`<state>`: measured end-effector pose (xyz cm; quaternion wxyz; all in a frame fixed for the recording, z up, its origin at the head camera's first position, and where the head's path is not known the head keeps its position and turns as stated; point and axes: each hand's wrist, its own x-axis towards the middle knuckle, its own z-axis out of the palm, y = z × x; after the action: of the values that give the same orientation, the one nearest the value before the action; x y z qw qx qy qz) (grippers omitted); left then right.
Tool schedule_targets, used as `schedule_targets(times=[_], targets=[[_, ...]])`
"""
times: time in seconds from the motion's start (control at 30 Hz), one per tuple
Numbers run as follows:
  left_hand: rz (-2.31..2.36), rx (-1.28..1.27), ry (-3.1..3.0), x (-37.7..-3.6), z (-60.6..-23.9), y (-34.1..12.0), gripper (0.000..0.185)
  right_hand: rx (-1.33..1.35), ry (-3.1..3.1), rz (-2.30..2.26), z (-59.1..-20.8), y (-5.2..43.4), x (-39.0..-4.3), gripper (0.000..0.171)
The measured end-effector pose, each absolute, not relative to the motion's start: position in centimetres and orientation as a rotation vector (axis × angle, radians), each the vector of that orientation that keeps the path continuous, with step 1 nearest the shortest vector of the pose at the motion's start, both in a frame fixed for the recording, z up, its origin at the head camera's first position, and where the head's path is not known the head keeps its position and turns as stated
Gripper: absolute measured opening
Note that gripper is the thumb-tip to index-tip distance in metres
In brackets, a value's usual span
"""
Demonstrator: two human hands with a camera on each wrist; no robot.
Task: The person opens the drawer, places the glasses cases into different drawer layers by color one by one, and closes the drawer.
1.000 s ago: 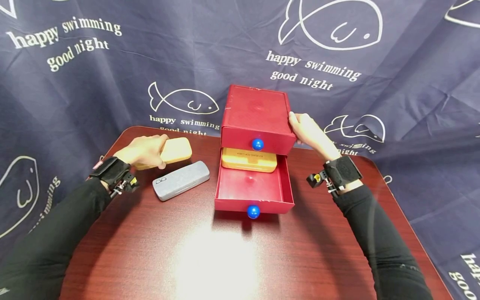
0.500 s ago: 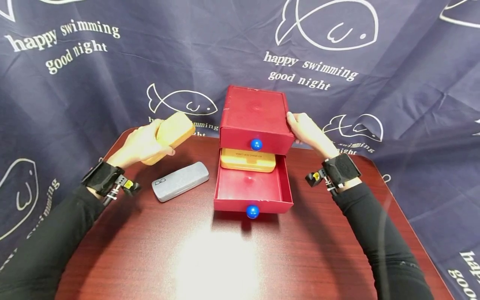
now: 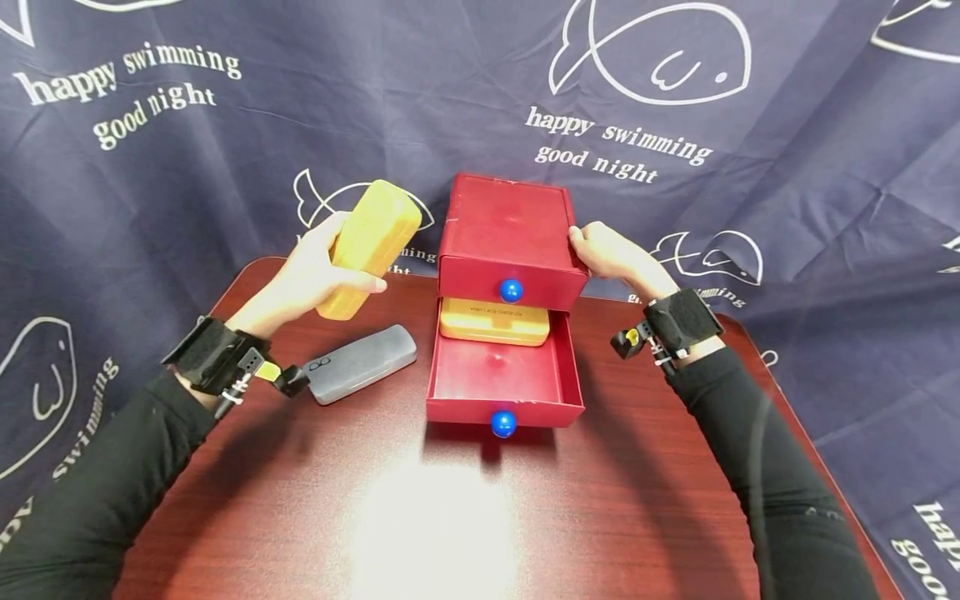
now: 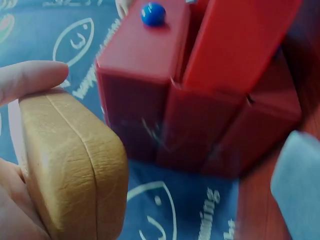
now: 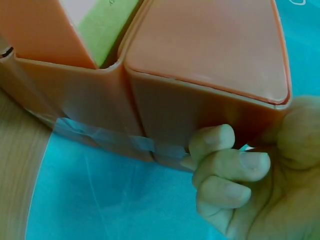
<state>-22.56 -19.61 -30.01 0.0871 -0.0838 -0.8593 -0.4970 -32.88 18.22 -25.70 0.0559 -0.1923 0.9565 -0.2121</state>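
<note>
Glossy wood table (image 3: 450, 517): left hand (image 3: 303, 279) grips leathery tan case (image 3: 367, 246); right hand (image 3: 611, 254) grasps red box (image 3: 510, 229).

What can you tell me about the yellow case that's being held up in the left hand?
The yellow case is an oblong hard case with rounded corners, a seam round its edge and a grained, leather-like tan-yellow surface. It is closed. The left hand grips its lower end, thumb across the front, holding it tilted in the air above the table, left of the red drawer box and apart from it.
</note>
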Motion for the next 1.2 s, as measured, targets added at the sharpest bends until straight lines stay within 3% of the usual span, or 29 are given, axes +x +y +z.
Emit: schedule_targets(times=[0.7,1.2], targets=[[-2.061,-0.618,-2.273,-20.0,-26.2,-13.3,0.065,-0.635,2.911,-0.499,-25.4,17.9,-33.2,0.051],[-1.936,-0.768,-2.488,-21.0,-26.9,-8.4,0.086,-0.470,2.740,-0.484,-23.7,17.3,-33.3,0.038]])
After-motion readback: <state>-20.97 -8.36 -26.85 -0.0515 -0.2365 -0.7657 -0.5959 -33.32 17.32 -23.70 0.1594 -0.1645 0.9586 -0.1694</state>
